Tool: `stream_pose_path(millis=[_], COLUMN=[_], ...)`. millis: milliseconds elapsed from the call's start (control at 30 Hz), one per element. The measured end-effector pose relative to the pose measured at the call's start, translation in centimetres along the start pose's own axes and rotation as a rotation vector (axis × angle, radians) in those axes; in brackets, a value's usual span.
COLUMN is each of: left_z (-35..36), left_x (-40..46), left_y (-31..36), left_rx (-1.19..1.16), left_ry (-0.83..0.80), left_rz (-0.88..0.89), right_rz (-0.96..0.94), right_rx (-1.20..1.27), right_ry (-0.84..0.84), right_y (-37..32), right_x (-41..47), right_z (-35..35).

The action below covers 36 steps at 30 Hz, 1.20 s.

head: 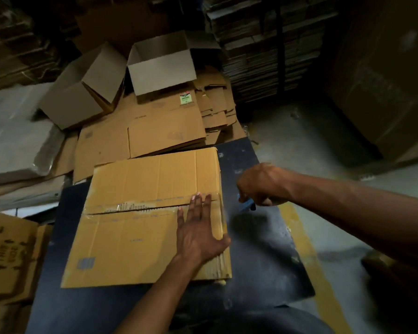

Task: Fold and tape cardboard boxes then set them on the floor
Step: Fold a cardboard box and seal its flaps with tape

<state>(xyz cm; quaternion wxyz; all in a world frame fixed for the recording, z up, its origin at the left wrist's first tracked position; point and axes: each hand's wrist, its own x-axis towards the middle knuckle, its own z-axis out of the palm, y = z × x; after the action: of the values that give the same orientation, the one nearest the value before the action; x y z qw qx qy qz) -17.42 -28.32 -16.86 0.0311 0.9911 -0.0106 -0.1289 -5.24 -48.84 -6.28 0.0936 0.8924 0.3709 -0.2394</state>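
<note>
A folded cardboard box (150, 218) lies on a dark table (258, 237), its two top flaps meeting at a seam that runs across it, with patchy clear tape along the seam. The left hand (198, 227) presses flat on the box near its right edge, fingers straight and reaching the seam. The right hand (261, 184) hovers just beyond that edge, fingers curled round a blue tape dispenser (246, 206). Behind the table, flattened cartons (143, 133) and two open boxes (159, 68) are stacked
</note>
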Motion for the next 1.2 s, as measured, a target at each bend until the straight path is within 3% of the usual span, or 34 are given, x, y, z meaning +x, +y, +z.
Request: stream_pose_path(millis=[133,400,500,567,600,733,900,1200], left_z=[-0.7,-1.8,-1.8,-1.5,-1.3,-0.1,0.8,1.3], left_x=[0.4,1.5,1.4,1.3,1.3,1.4,1.7,1.7], left_y=[0.8,1.5,1.2,1.3,1.3,0.8,0.7,0.5], left_rx=[0.145,0.264,0.226,0.204,0.188,0.155,0.124,0.059], left_ry=[-0.049,-0.150,-0.130,-0.099,-0.075,0.066,0.012,0.035], left_rz=[0.118,0.148,0.164,0.160,0.154,0.158,0.179,0.193], right_rz=[0.025,-0.025,0.005,0.016,0.002,0.005,0.086,0.221], right_rx=[0.029,-0.025,-0.087,-0.030,0.025,0.450,0.771,0.723], right_ry=[-0.155,-0.152,-0.360,-0.578,-0.595,-0.320,-0.262,-0.096], right_y=[-0.9,-2.0,-1.4,-0.1,0.9,4.6,5.6,5.0], right_x=[2.9,5.6,5.5,5.7,5.6,4.4,5.4,4.8], right_z=[1.1,1.9,6.2,9.6,10.8,14.2,16.5,17.8])
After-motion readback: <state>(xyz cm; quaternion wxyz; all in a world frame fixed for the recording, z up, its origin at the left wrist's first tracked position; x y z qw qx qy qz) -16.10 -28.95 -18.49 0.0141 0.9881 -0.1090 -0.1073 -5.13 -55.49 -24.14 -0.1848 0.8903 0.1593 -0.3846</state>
